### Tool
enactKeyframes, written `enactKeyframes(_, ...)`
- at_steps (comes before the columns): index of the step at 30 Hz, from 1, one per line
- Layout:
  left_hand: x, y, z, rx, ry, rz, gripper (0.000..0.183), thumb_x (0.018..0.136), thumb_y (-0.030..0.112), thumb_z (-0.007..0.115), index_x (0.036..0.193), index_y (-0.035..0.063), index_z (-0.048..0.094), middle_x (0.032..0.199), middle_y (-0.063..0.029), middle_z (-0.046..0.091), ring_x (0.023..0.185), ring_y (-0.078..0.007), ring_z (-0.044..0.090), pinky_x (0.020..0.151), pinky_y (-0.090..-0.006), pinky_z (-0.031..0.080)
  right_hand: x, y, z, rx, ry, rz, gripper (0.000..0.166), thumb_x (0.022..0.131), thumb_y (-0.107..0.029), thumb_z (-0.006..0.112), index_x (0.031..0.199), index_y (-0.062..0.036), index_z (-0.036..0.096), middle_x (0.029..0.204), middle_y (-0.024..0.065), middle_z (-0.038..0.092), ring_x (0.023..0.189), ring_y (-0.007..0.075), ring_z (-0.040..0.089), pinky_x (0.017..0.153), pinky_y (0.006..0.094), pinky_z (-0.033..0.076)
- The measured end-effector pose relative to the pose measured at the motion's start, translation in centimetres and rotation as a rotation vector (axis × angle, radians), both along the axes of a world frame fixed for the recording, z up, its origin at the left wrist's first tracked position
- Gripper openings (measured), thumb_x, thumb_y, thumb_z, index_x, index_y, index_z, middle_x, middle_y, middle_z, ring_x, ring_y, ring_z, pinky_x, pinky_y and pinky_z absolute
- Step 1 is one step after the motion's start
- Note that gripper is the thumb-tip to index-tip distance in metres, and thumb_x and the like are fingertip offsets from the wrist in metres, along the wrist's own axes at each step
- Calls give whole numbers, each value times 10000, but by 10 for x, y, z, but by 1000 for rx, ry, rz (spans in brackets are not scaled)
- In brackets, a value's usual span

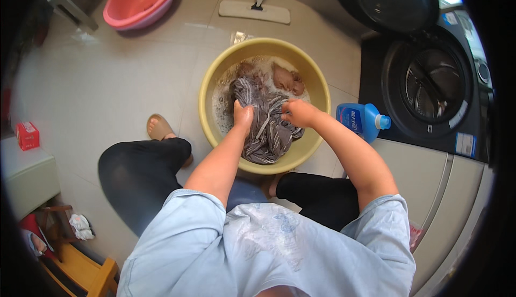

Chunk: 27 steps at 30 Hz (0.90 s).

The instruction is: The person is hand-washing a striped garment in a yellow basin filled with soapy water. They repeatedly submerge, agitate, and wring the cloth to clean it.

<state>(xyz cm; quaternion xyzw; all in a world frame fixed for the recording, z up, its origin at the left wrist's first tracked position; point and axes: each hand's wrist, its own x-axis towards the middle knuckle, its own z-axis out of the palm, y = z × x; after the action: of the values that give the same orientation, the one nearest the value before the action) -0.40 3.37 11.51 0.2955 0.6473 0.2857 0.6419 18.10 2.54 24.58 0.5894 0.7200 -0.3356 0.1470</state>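
Observation:
A yellow plastic basin (pixel 204 107) on the floor holds sudsy water and wet clothing. My left hand (pixel 243 115) grips a dark grey striped garment (pixel 266 143) near the middle of the basin. To its right, my right hand (pixel 300 112) rests at the same garment, its fingers curved and partly hidden by the cloth, so its hold is unclear. A brown cloth (pixel 287 80) lies in the foam at the basin's far side. Just right of the basin is a blue detergent bottle (pixel 358 120) with a light blue cap.
A front-loading washing machine (pixel 427 83) with its door open stands at the right. Beyond the basin lies a flat mop head (pixel 254 11). Pink basins (pixel 141 0) are at the upper left, a red box (pixel 28 135) at the left, and a wooden chair (pixel 84 268) at the lower left.

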Motion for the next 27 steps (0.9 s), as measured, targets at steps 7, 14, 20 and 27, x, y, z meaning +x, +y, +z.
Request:
enactKeyframes(7,-17,12,120,142,-441,14,247,686,35,507,932,9,511,811,-56,517,813,-200,514,804,-315,424,-38,-24,109,110,-133,-148,331,874,-372,558,975,-79,673,979,192,646,950,354,610,827,456,478)
enactKeyframes(14,-23,1,263,258,-940,-190,228,801,36,479,1020,63,535,892,-54,576,798,-166,578,782,-309,499,-15,-56,136,220,183,-542,540,946,-450,360,991,4,650,981,216,649,969,346,602,843,410,460)
enactKeyframes(20,-35,7,307,286,-962,-384,551,867,184,576,1343,1,367,1132,-112,590,1078,-216,561,940,-368,452,-26,-81,200,73,1186,-762,495,808,-161,565,1284,-118,434,806,-54,522,679,29,448,596,204,344)
enactKeyframes(27,-16,16,306,357,-637,-615,362,943,234,506,1217,-1,528,1154,-69,581,1073,-150,528,934,-306,415,-28,-61,192,274,2073,-1139,280,864,-127,533,1130,-41,532,1026,66,644,840,180,632,785,292,496)
